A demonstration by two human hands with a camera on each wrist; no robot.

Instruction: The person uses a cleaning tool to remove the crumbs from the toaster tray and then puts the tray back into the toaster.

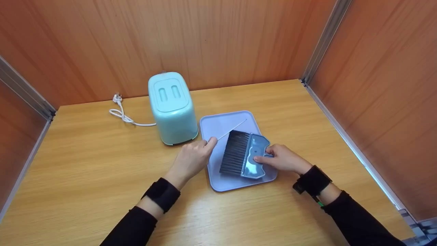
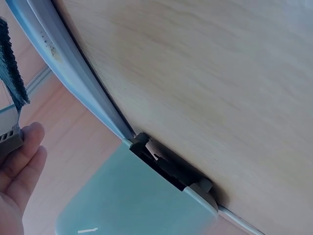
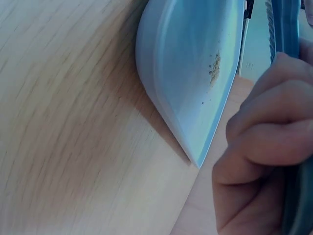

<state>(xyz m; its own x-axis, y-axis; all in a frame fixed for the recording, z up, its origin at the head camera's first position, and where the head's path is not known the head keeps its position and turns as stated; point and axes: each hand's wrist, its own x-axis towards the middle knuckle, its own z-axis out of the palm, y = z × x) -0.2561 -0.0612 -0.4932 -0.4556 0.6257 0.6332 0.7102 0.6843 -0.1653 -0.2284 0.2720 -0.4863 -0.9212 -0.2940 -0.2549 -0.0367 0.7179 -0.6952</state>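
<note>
My left hand (image 1: 193,155) pinches a thin crumb tray (image 1: 232,129), seen edge-on as a pale line in the head view. In the left wrist view the ridged grip (image 2: 11,140) of that tray lies between thumb and fingers. My right hand (image 1: 285,159) grips a blue-grey hand brush (image 1: 256,153) with black bristles, thumb on its head. The bristles point left, close to the crumb tray; whether they touch it I cannot tell. Both are above a lilac tray (image 1: 218,182). Brown crumbs (image 3: 215,70) lie on the lilac tray.
Left of the lilac tray stands a mint-green toaster (image 1: 175,123), with a dark opening (image 2: 164,169) at its base. Its white cord and plug (image 1: 117,99) lie behind on the left. Wooden panels (image 1: 205,41) enclose the back and sides of the table.
</note>
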